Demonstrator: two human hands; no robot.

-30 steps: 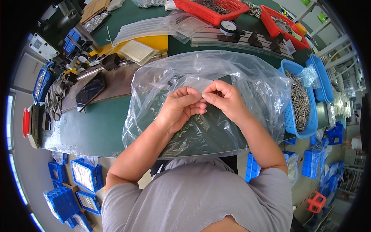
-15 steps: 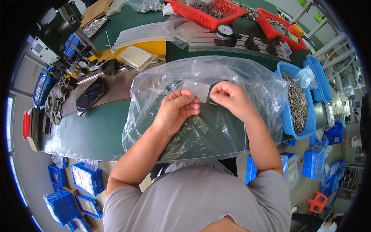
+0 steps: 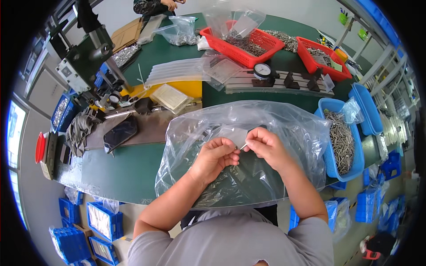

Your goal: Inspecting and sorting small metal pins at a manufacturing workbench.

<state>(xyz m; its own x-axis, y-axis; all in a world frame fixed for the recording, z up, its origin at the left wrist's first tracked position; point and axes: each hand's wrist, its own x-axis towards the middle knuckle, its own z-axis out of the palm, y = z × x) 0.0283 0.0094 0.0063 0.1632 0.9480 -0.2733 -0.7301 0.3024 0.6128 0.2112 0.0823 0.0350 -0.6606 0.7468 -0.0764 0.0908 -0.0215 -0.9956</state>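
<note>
Above the clear plastic bag [image 3: 191, 128] spread over the green table, both my hands work close together. Thumb and forefinger of my right hand [image 3: 265, 146] pinch a thin metal pin [image 3: 243, 146], whose free end points toward the left fingertips. My left hand [image 3: 216, 159] is closed in a pinch, its other fingers curled; the tiny dark thing at its fingertips is too small to name. A whitish sheet [image 3: 233, 133] lies just beyond the hands. To the right, a light-blue basket [image 3: 329, 153] holds many similar-looking metal pins [image 3: 341, 144].
Two red baskets [image 3: 240, 56] of metal parts stand at the back. A dial gauge [image 3: 262, 71] sits on a slotted rail in front of them. On the left are a black pouch-like object [image 3: 120, 133], a grey cloth [image 3: 80, 131] and a bench press [image 3: 95, 48]. Another person's hand [image 3: 170, 4] shows far back.
My hands have drawn together, and the right now holds the pin up at the left fingertips. The view has tilted upward, bringing more of the table's far side into sight.
</note>
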